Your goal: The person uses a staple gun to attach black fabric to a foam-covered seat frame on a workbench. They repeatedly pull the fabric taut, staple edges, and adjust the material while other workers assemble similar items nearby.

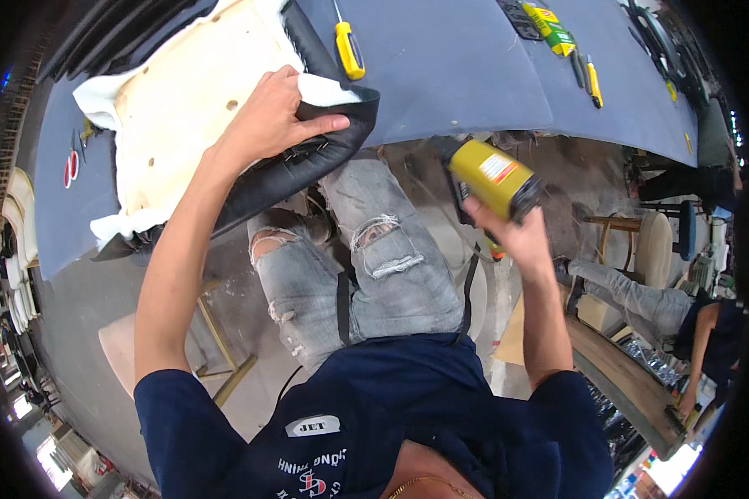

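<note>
A chair-seat panel rests at the front left of the table, its pale wooden board [171, 104] facing up. White padding [329, 90] and a black leather-like cover [279, 190] wrap around its edge. At the near right corner, my left hand [279, 121] is closed on the black cover, thumb on the folded edge and fingers over the padding. My right hand [516, 239] grips a yellow-and-black staple gun [491, 176], held in the air to the right of the panel and above my right knee. Its handle is partly hidden behind the yellow body.
On the blue-grey table [449, 79] lie a yellow screwdriver [350, 51], a yellow-green tube [549, 30], a yellow utility knife [593, 83] and red-handled scissors [71, 166]. A co-worker [707, 333] is at a wooden bench [620, 374] on the right. A cushioned chair [653, 248] stands nearby.
</note>
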`<state>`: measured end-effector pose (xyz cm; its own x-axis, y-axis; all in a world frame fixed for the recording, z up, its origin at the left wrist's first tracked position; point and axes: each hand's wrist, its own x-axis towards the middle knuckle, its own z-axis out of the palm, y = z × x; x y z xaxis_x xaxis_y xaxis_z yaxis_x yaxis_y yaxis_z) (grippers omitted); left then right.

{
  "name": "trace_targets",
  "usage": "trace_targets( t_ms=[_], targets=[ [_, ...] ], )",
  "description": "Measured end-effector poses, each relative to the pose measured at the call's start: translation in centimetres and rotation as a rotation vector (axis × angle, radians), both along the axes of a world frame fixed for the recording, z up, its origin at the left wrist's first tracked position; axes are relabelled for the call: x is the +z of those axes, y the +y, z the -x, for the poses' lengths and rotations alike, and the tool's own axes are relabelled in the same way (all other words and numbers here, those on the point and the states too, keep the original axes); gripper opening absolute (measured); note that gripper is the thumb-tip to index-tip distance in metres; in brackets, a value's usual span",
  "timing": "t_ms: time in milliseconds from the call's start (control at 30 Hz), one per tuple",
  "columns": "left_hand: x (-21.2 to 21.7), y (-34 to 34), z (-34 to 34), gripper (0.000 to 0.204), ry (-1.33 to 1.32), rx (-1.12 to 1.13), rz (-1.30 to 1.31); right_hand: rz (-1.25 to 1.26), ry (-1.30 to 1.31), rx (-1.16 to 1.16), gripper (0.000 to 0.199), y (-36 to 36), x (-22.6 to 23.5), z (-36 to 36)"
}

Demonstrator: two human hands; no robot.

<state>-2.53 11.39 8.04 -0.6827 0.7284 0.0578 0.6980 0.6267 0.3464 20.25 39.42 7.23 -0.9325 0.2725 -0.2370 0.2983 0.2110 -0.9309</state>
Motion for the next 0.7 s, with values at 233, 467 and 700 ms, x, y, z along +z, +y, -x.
trace_targets(
  t_ms=[233, 467, 700],
  targets=[
    [-4.5, -1.4, 1.3, 0.038, -0.293, -0.028, -0.422, -0.072, 0.294, 0.369, 0.073, -3.7, -1.7, 3.6],
    [-4.9, -1.9, 1.7, 0.041, -0.001, -0.195, -0.415, -0.109, 0.196, 0.41, 0.061, -4.9, -3.0, 6.0],
    [-5.4, -2.2, 2.1, 0.037, 0.022, -0.177, -0.396, -0.171, 0.169, 0.468, 0.064, -5.6, -3.0, 7.9]
  ],
)
